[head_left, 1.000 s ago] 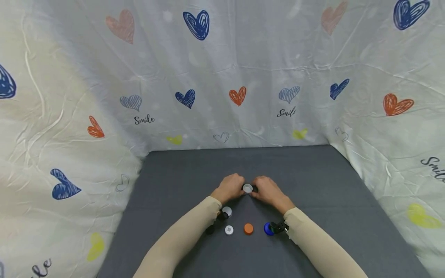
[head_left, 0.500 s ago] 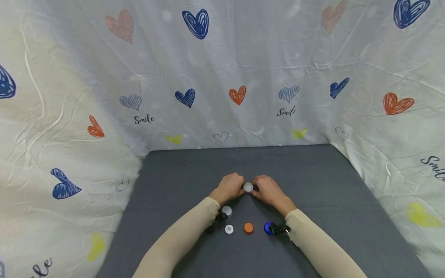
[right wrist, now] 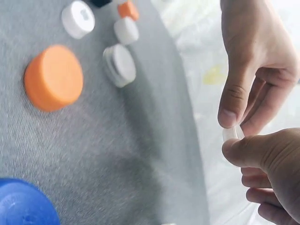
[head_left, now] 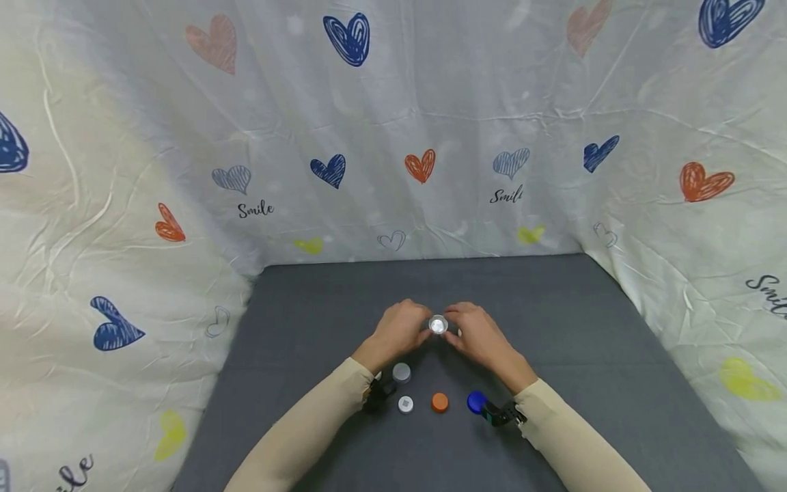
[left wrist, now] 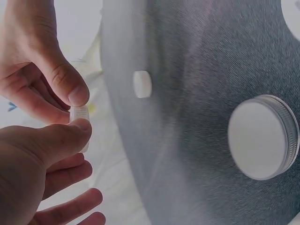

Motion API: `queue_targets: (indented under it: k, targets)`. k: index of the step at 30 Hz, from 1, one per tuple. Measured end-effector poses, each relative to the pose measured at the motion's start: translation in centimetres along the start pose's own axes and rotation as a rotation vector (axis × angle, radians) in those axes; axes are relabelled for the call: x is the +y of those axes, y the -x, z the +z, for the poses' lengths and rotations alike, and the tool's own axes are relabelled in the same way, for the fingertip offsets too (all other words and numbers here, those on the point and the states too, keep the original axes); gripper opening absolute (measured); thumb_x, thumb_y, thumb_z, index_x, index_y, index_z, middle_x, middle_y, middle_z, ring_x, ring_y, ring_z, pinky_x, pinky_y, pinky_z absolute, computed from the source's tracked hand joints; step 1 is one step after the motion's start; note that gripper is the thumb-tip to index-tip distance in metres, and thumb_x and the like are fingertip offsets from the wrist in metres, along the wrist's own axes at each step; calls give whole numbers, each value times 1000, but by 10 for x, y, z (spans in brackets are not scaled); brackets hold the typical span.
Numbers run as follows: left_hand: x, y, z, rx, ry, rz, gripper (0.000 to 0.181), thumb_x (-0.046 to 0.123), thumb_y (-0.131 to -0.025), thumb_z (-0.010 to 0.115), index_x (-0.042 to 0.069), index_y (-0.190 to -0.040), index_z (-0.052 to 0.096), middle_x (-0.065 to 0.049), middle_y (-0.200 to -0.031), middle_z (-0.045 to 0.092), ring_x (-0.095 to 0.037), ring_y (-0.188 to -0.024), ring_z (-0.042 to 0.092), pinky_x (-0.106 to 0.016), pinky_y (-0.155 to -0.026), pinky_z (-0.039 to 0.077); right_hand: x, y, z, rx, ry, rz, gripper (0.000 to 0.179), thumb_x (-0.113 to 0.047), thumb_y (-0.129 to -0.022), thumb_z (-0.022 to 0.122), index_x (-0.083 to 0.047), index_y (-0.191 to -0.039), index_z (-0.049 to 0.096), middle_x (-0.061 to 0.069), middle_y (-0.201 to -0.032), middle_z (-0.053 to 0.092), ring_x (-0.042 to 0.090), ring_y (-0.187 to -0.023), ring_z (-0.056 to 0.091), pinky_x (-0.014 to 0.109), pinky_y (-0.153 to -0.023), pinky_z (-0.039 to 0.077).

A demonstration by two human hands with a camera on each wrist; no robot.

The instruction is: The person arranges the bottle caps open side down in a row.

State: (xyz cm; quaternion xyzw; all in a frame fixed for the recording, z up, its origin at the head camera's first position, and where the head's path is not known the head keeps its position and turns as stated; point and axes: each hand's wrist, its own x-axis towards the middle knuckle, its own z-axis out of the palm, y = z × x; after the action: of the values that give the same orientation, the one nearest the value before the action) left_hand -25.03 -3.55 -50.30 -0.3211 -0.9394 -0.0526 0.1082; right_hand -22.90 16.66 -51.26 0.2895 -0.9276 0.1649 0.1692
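Observation:
A small round translucent whitish cap (head_left: 438,324) is held between both hands over the far middle of the grey table. The left hand (head_left: 401,326) pinches it from the left, its thumb lying against the cap (left wrist: 78,114) in the left wrist view, other fingers loosely bent below. From the opposite side the right hand (head_left: 481,335) grips the same cap, thumb and fingertips at its rim. The right wrist view shows the cap (right wrist: 231,133) between the two thumbs, partly covered by them.
Near the forearms lie a silver-rimmed white cap (head_left: 402,373), a small white cap (head_left: 406,405), an orange cap (head_left: 439,402) and a blue cap (head_left: 476,402). Another small white cap (left wrist: 142,84) lies farther off. A heart-printed curtain (head_left: 381,137) encloses the table (head_left: 344,287).
Both hands have shifted slightly farther away with the cap, and the wrists have spread apart. A black cap seen by the left wrist is now hidden behind the wrist camera.

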Motion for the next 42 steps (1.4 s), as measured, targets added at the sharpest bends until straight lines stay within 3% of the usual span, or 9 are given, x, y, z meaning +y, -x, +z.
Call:
queue_targets:
  k: [12,23,42]
  targets:
    - [6,29,-26,118,32,76,30,38,-87,79,18,-110,76,5,-105,75,-17,-98,68,-34,-83,57,-22,12,-19,65,-63,-34,34,-21,-81,84,-6,-110,75,7,-115,71,27,-110,65,48,-92,54]
    - [2,52,-21,184,133,84,34,34,-86,81,17,-114,75,3,-113,75,-15,-102,67,-33,-88,56,-35,23,-13,135,-137,-67,37,-21,-81,85,-8,-114,75,5,-115,70,24,-109,65,45,-89,55]
    - [4,67,-12,205,193,105,37,32,-87,80,16,-120,73,2,-116,73,-14,-104,66,-32,-87,57,-38,34,-7,95,-175,-68,41,-25,-83,83,-10,-120,73,1,-118,69,20,-113,63,43,-92,55]
